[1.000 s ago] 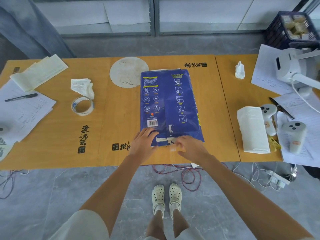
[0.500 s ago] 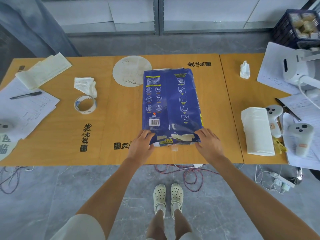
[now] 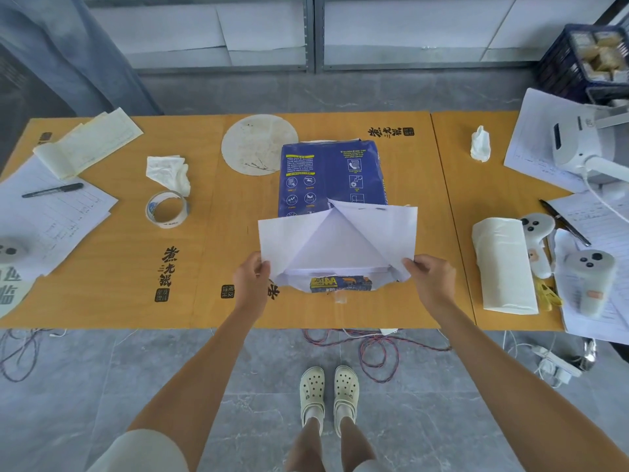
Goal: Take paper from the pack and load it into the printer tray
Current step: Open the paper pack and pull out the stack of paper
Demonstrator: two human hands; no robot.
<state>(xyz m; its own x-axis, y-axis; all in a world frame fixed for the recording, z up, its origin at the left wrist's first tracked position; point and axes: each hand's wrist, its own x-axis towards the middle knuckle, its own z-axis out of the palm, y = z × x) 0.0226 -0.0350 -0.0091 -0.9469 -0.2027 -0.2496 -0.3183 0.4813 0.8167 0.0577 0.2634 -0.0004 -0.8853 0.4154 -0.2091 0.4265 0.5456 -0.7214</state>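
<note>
A blue paper pack (image 3: 332,177) lies lengthwise on the middle of the orange table (image 3: 425,301). Its near end is unfolded: the wrapper flaps (image 3: 374,229), white on the inside, stand spread up and outward, and the edge of the white paper stack (image 3: 337,270) shows beneath them. My left hand (image 3: 251,279) pinches the left flap's lower corner. My right hand (image 3: 430,279) pinches the right flap's lower corner. No printer tray is clearly visible.
A tape roll (image 3: 166,209), crumpled tissue (image 3: 170,172), round white disc (image 3: 258,144) and sheets with a pen (image 3: 52,190) lie to the left. On the right are a white paper roll (image 3: 503,267), two controllers (image 3: 590,282), printed sheets and a white device (image 3: 585,148). Cables run across the floor.
The pack's taped near end has been opened. Both hands moved apart to the end's corners and lifted the flaps up and back, exposing the white inside and the paper stack.
</note>
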